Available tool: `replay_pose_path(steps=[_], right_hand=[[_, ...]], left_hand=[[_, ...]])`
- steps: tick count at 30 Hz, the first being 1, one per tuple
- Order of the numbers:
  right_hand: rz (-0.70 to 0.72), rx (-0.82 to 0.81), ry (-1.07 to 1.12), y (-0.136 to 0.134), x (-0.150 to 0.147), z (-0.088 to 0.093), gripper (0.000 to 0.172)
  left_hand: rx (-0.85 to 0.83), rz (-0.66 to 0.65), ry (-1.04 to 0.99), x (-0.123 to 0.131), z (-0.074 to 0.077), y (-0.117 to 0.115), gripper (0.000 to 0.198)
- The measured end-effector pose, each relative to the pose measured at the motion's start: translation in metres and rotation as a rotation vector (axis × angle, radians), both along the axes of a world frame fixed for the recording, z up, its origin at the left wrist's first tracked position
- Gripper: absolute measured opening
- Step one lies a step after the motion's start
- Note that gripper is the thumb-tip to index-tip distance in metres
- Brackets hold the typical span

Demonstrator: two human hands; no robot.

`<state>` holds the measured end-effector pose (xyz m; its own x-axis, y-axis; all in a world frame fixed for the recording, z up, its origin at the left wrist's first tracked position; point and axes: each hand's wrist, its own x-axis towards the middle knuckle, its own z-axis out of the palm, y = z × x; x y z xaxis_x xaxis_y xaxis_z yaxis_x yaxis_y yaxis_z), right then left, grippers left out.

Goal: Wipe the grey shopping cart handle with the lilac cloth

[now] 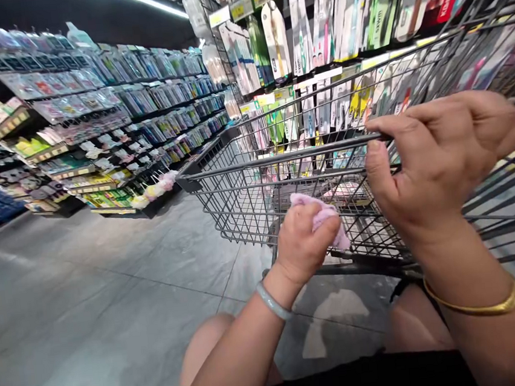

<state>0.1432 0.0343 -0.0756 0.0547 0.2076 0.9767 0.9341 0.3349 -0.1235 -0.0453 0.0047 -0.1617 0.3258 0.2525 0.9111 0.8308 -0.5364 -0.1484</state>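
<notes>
Closed round a crumpled pink cloth (341, 237), my left hand (300, 237) is at the side of a dark wire shopping cart (236, 216). The cloth lies against the cart's wire mesh or just in front of it; I cannot tell if it touches. My right hand (436, 157) grips the cart's top side rail (308, 151), with the fingers over the bar and the thumb in front. A pale bangle (273, 300) circles my left wrist, a gold bangle (482, 308) my right.
Behind the cart, a shelf rack holds packaged toothbrushes (300, 28). Across the aisle to the left stand tall shelves (108, 110) filled with packaged goods. Grey tiled floor (114, 310) stretches left of the cart. My bent knees (217, 342) are close beneath my forearms.
</notes>
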Motion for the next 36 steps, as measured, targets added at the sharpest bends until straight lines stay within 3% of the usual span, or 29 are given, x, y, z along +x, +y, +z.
replay_pose_path(steps=[2,6,8,11,14,16,19,22,25,28,33,36], right_hand=[[0.025,-0.018,-0.026,0.000,-0.001,-0.002,0.028],[0.058,-0.042,-0.028,-0.002,-0.001,0.001,0.027],[0.065,-0.043,-0.014,-0.002,0.000,0.002,0.026],[0.079,-0.019,-0.023,-0.001,0.002,0.001,0.025],[0.105,-0.023,-0.045,0.002,0.002,0.000,0.027],[0.124,-0.033,-0.043,0.001,0.003,0.000,0.028],[0.217,0.013,0.008,-0.011,0.004,0.004,0.029],[0.469,0.031,-0.062,-0.040,-0.004,0.008,0.036],[0.689,-0.084,-0.288,-0.064,-0.021,0.006,0.064],[0.757,-0.124,-0.302,-0.064,-0.032,0.000,0.079],[0.826,-0.136,-0.045,-0.047,-0.016,0.005,0.046],[0.754,-0.088,-0.029,-0.044,-0.003,0.012,0.036]], left_hand=[[0.007,-0.029,0.011,0.004,0.006,0.000,0.018],[0.067,0.038,-0.191,-0.009,0.044,0.003,0.027],[0.069,0.079,-0.242,-0.008,0.051,0.005,0.029],[0.041,0.110,-0.132,0.007,0.030,0.005,0.019],[-0.083,0.029,0.027,0.023,0.002,0.003,0.012],[-0.175,-0.009,0.026,0.027,0.001,-0.001,0.018],[-0.318,-0.125,-0.188,0.027,0.027,-0.011,0.029],[-0.375,-0.277,-0.617,0.023,0.066,-0.027,0.022],[-0.492,-0.401,-0.826,0.021,0.093,-0.045,0.027],[-0.522,-0.416,-0.760,0.026,0.104,-0.057,0.047],[-0.681,-0.451,-0.547,0.028,0.107,-0.059,0.061],[-0.474,-0.290,-0.375,0.013,0.107,-0.056,0.045]])
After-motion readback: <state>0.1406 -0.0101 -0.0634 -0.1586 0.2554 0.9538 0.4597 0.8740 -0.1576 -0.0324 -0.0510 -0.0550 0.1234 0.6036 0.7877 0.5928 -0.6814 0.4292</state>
